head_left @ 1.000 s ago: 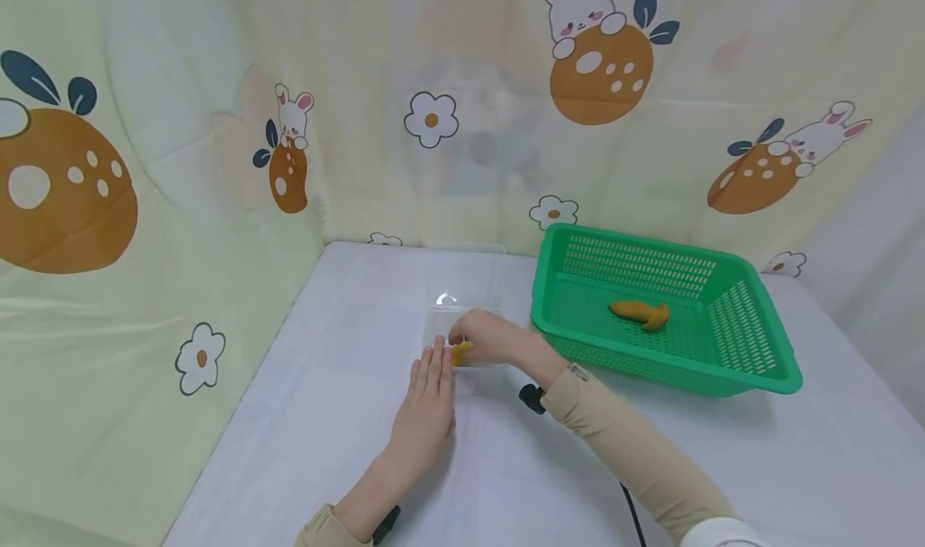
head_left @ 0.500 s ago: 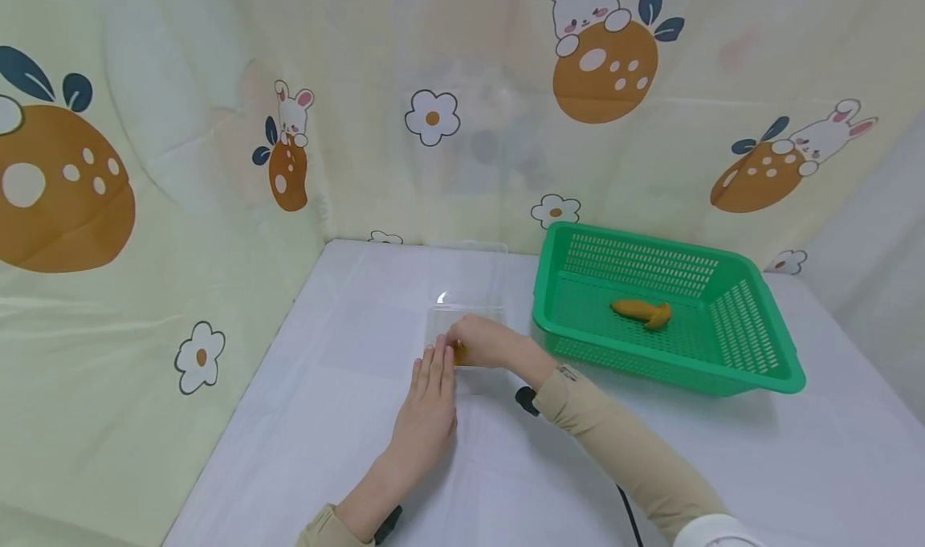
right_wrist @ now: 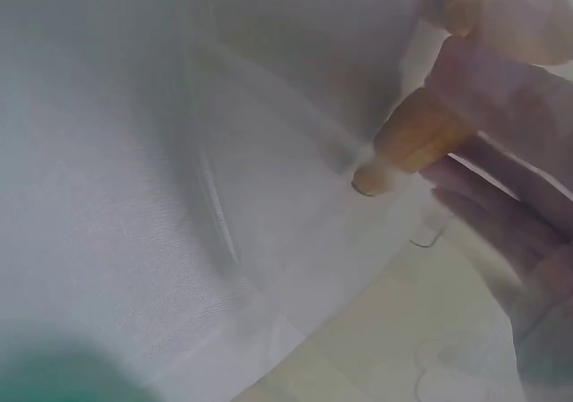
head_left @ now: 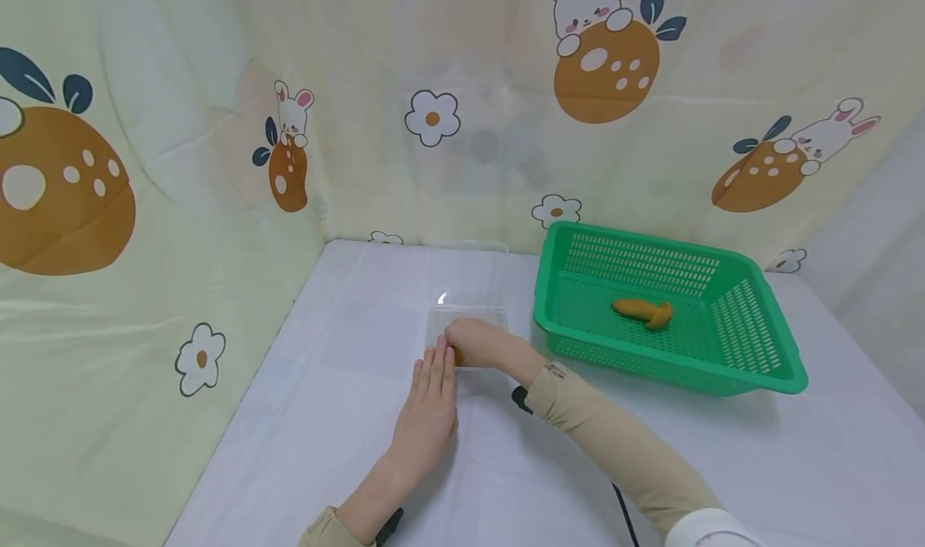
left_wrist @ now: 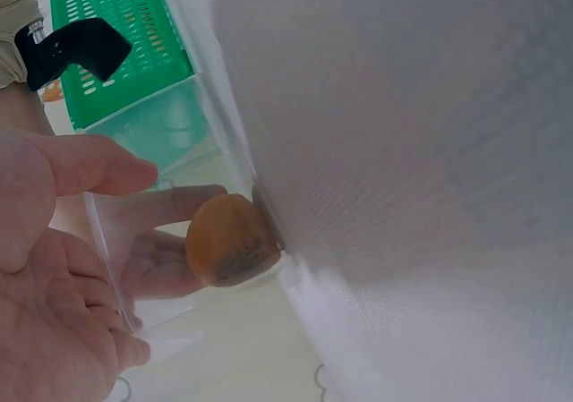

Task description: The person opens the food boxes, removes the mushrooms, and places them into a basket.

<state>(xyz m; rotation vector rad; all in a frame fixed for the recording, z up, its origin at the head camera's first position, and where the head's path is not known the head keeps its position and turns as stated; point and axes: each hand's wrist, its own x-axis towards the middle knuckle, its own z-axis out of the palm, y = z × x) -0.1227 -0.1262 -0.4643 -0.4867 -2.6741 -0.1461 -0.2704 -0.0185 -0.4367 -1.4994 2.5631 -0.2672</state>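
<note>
A clear plastic box [head_left: 436, 319] stands on the table, its lid [head_left: 470, 278] raised behind it. My left hand [head_left: 426, 418] lies against the box's left side with straight fingers. Inside the box my right hand [head_left: 480, 343] grips an orange-brown, fruit-like thing [left_wrist: 226, 241], whose rounded end bears a dark patch in the left wrist view. The right wrist view shows the fingers round its body [right_wrist: 421, 133], with a narrower, stem-like end sticking out below. From the head view the hands cover most of it. Its exact kind cannot be told.
Right of the box stands a green perforated basket [head_left: 672, 378]. One or more yellowish-brown, tapered things [head_left: 641, 312] lie in it. A patterned curtain [head_left: 361, 129] closes off the back and left. A black cable [head_left: 625, 515] runs below the right sleeve.
My right hand has shifted slightly left and down in the box, now hiding the thing's yellow end from the head view. My left hand has hardly moved.
</note>
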